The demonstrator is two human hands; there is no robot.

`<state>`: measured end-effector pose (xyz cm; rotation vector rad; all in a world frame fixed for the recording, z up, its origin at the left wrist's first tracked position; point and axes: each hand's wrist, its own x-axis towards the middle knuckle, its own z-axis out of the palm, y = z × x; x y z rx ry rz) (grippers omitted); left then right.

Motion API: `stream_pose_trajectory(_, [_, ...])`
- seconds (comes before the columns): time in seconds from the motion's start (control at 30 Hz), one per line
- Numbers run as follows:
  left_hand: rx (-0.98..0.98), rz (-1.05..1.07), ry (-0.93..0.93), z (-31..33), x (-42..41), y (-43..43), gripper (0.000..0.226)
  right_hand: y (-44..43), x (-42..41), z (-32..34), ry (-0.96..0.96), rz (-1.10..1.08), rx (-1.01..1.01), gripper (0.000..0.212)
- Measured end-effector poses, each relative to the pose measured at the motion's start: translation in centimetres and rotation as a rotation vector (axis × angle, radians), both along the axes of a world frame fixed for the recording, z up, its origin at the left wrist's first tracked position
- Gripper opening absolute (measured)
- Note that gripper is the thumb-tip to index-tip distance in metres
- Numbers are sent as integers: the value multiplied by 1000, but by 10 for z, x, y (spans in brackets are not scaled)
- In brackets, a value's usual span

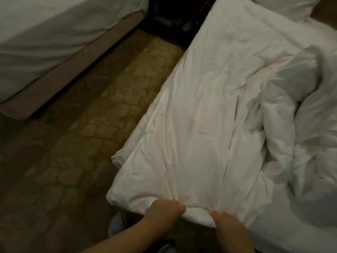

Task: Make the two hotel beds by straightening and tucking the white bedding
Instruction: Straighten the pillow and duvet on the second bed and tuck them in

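Left hand (pixel 166 207) and right hand (pixel 226 223), side by side, each pinch the near edge of the white duvet (pixel 191 134), fingers curled into the cloth. The duvet lies on the bed (pixel 273 240), flat along its left side and bunched toward the right, with a pillow (pixel 284 6) at the far end. A second bed (pixel 54 33) stands across the patterned carpet (pixel 82 134).

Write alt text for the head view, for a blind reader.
The left hand and right hand grip the near edge of a rumpled white duvet, bunched in folds on its right side. A pillow lies at the far end; a second bed stands left across a patterned carpet.
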<state>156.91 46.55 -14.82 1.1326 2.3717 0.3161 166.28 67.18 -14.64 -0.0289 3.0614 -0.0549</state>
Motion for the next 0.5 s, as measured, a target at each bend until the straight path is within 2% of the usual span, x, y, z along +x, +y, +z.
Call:
stream_pose_trajectory(0.1, [-49, 39, 3, -10, 13, -8, 30, -11, 4, -3, -21, 34, 64, 36])
stream_pose_trajectory(0.2, [-49, 75, 30, -24, 18, -18, 28, -19, 7, -7, -76, 116, 50, 25])
stream_pose_trajectory(0.3, [-66, 138, 49, -20, 8, -23, 38, -28, -2, 7, -192, 68, -54, 46])
stream_pose_trajectory(0.4, [-158, 161, 153, 14, -4, -12, 55, -29, -17, 30, -221, -31, -12, 52])
stream_pose_trajectory(0.5, [-239, 143, 114, 44, -8, 8, 58, -21, -25, 54, -294, -116, 3, 57])
